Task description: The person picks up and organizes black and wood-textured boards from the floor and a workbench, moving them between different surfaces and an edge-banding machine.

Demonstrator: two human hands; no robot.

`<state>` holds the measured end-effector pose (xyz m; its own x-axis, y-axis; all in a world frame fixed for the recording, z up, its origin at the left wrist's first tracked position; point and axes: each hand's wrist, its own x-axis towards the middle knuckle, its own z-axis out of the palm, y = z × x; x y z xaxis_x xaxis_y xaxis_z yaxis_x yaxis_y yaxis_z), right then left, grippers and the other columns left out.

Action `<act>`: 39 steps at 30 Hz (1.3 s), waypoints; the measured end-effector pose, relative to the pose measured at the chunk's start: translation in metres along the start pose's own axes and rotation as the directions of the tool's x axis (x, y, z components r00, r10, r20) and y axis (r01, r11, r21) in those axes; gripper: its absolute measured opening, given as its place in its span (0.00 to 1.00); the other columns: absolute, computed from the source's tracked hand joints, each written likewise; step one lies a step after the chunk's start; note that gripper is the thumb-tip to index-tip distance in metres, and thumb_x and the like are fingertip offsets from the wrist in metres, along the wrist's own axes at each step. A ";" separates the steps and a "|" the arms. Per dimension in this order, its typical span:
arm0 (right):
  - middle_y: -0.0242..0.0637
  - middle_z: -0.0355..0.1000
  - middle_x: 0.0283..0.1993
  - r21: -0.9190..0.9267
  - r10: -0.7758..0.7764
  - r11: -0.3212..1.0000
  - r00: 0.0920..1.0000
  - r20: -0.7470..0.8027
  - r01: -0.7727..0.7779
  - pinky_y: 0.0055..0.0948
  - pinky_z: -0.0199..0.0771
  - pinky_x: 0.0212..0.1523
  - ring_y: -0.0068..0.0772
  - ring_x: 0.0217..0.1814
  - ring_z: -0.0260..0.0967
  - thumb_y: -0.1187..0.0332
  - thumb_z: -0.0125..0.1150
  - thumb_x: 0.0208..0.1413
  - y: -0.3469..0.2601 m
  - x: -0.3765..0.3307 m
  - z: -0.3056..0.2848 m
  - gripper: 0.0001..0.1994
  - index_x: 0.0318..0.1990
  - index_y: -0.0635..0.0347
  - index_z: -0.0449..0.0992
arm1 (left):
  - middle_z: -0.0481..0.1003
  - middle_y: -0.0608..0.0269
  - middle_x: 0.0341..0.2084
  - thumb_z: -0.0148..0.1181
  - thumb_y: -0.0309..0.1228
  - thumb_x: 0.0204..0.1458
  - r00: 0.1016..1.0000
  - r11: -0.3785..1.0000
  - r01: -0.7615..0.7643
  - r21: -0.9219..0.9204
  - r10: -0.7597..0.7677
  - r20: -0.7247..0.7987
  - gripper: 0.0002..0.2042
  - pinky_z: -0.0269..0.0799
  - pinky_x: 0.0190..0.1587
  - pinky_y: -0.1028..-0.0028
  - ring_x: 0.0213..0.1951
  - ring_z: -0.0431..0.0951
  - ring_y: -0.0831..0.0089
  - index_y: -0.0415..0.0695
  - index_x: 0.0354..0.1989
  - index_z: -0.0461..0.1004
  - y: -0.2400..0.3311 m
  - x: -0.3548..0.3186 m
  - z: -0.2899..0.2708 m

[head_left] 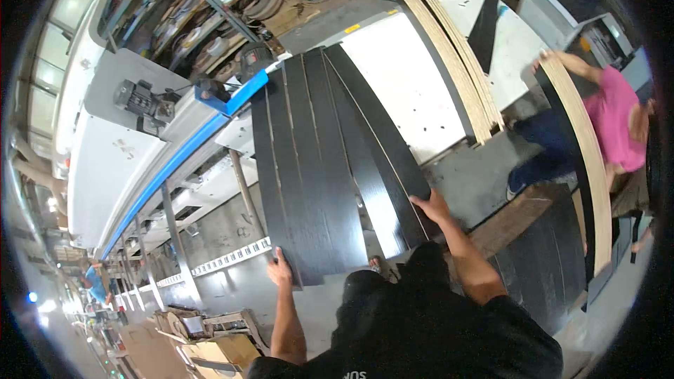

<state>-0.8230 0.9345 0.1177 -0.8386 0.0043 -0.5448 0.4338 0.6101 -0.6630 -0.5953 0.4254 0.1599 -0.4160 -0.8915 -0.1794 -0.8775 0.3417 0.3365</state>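
Several long black boards [309,147] lie side by side in front of me, their near ends towards my body and narrow gaps between some of them. My left hand [280,271] grips the near left corner of the leftmost board, thumb up at its edge. My right hand [433,208] is closed on the outer edge of the rightmost black board [382,133], near its close end, with the thumb on top. The fingers under both edges are partly hidden. The rightmost boards slant away from the others at the near end.
A white table [393,63] carries a stack of black-faced boards with pale edges [449,56]. At right, a person in pink [618,119] holds a similar stack [579,147]. More black boards [540,260] lie below it. A machine with a blue rail [175,161] runs along the left.
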 end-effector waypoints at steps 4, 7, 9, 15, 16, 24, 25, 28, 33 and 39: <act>0.67 0.70 0.64 0.050 0.026 0.998 0.999 -0.020 -0.025 0.47 0.70 0.66 0.63 0.67 0.69 0.32 0.71 0.47 0.019 0.017 0.011 0.56 0.67 0.79 0.64 | 0.80 0.38 0.27 0.56 0.68 0.57 0.990 0.956 0.134 -0.260 -0.115 0.086 0.43 0.73 0.45 0.53 0.33 0.79 0.53 0.26 0.38 0.81 0.016 -0.017 0.015; 0.64 0.64 0.70 -0.008 0.087 0.996 0.995 0.043 -0.087 0.50 0.65 0.70 0.63 0.72 0.64 0.32 0.71 0.47 0.024 0.023 0.011 0.57 0.70 0.75 0.60 | 0.81 0.41 0.26 0.54 0.64 0.60 0.999 0.977 -0.014 -0.213 0.020 0.025 0.39 0.73 0.44 0.53 0.32 0.81 0.52 0.29 0.39 0.82 0.033 -0.030 0.015; 0.64 0.65 0.69 0.003 0.054 0.999 0.995 0.080 -0.054 0.51 0.64 0.71 0.63 0.72 0.63 0.35 0.73 0.48 0.016 0.022 0.003 0.54 0.69 0.74 0.62 | 0.81 0.39 0.27 0.53 0.65 0.61 1.000 0.988 -0.024 -0.154 0.023 -0.009 0.38 0.73 0.44 0.52 0.34 0.82 0.48 0.31 0.40 0.82 0.046 -0.036 0.014; 0.49 0.70 0.53 -0.199 -0.535 0.844 0.807 -0.250 0.498 0.50 0.73 0.54 0.50 0.53 0.72 0.57 0.75 0.54 -0.042 -0.005 0.004 0.31 0.59 0.63 0.68 | 0.82 0.35 0.34 0.54 0.65 0.61 0.990 0.997 -0.058 0.055 0.051 0.129 0.37 0.74 0.47 0.52 0.41 0.83 0.43 0.33 0.40 0.83 0.062 -0.036 0.020; 0.48 0.70 0.53 -0.035 -0.471 0.881 0.873 -0.128 0.471 0.49 0.74 0.52 0.49 0.51 0.73 0.57 0.76 0.53 -0.055 -0.010 0.018 0.30 0.57 0.62 0.69 | 0.82 0.37 0.33 0.55 0.64 0.61 0.980 0.997 -0.058 -0.058 0.067 0.186 0.37 0.74 0.47 0.54 0.39 0.83 0.47 0.31 0.40 0.83 0.062 -0.030 0.024; 0.53 0.69 0.52 0.198 -0.306 0.944 0.922 0.236 0.262 0.45 0.73 0.57 0.51 0.56 0.71 0.49 0.77 0.50 -0.092 -0.044 0.151 0.38 0.58 0.68 0.66 | 0.77 0.49 0.22 0.57 0.64 0.61 0.978 0.914 0.035 -0.404 0.052 0.202 0.40 0.72 0.40 0.57 0.30 0.73 0.66 0.26 0.31 0.78 0.061 -0.014 0.036; 0.54 0.69 0.53 0.151 -0.260 0.960 0.953 0.153 0.238 0.46 0.73 0.57 0.51 0.56 0.71 0.49 0.77 0.51 -0.091 -0.047 0.159 0.39 0.59 0.70 0.66 | 0.77 0.49 0.22 0.57 0.64 0.61 0.978 0.912 0.037 -0.408 0.050 0.201 0.40 0.72 0.40 0.57 0.30 0.73 0.66 0.26 0.31 0.78 0.064 -0.014 0.032; 0.57 0.71 0.55 0.073 -0.289 0.955 0.957 0.037 0.286 0.47 0.72 0.60 0.55 0.59 0.71 0.46 0.75 0.52 -0.092 -0.052 0.170 0.41 0.62 0.71 0.65 | 0.76 0.42 0.20 0.54 0.65 0.61 0.982 0.954 -0.097 -0.285 0.139 0.131 0.41 0.70 0.37 0.52 0.26 0.75 0.54 0.26 0.30 0.77 0.076 -0.019 0.016; 0.57 0.76 0.52 0.276 -0.125 0.953 0.992 -0.008 0.122 0.44 0.74 0.56 0.51 0.54 0.76 0.40 0.74 0.51 -0.100 -0.062 0.193 0.43 0.59 0.71 0.66 | 0.79 0.37 0.24 0.52 0.68 0.60 0.979 0.978 -0.196 -0.069 0.199 0.036 0.42 0.72 0.39 0.50 0.31 0.79 0.41 0.28 0.41 0.81 0.104 -0.049 0.010; 0.49 0.76 0.44 0.476 -0.055 0.878 0.998 -0.019 0.057 0.41 0.75 0.50 0.45 0.46 0.75 0.43 0.78 0.49 -0.104 -0.063 0.210 0.40 0.56 0.69 0.70 | 0.80 0.41 0.32 0.52 0.55 0.67 0.926 0.960 -0.156 -0.234 0.224 0.304 0.30 0.72 0.47 0.52 0.38 0.81 0.46 0.32 0.41 0.79 0.129 -0.067 0.030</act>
<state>-0.7461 0.7046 0.1129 -0.8673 -0.0140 -0.4976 0.4894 0.1589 -0.8575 -0.6879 0.5379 0.1877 -0.6547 -0.6582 -0.3716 -0.7215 0.3974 0.5671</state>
